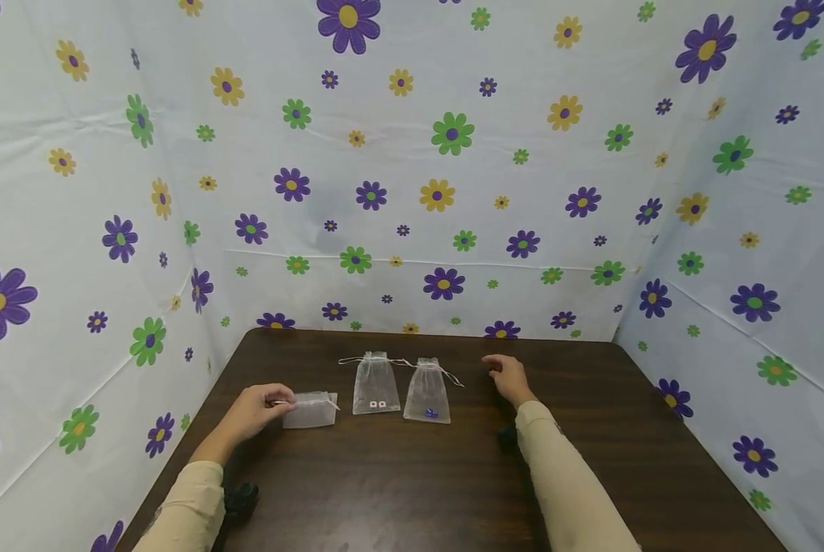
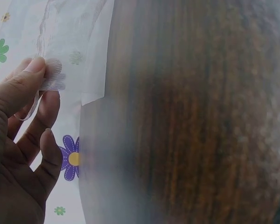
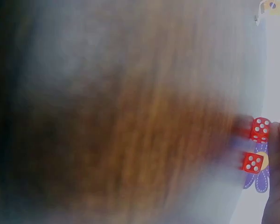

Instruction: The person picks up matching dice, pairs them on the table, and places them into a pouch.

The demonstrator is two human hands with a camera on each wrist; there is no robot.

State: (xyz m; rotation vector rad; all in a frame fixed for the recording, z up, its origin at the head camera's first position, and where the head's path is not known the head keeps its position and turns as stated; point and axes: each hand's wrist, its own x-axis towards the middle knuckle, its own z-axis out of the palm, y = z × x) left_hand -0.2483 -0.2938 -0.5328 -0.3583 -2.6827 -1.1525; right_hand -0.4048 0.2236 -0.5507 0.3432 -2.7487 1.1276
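My left hand point(image 1: 256, 406) pinches the edge of a sheer white drawstring pouch point(image 1: 311, 415) between thumb and fingers at the table's left. Close up in the left wrist view, the pouch point(image 2: 70, 35) is thin mesh, with a loop of its cord hanging by the fingers. At the far right of the table is my right hand point(image 1: 510, 379). Beside its extended fingers, in the right wrist view, are a red die point(image 3: 260, 129) with white pips and a second red die point(image 3: 253, 162). The head view does not show these dice.
Two more sheer pouches lie flat mid-table: the left pouch point(image 1: 375, 379) has two white dice point(image 1: 378, 404) in it, the right pouch point(image 1: 426, 387) blue dice point(image 1: 431, 412). White flowered cloth point(image 1: 412, 161) hangs around the dark wooden table point(image 1: 384, 483).
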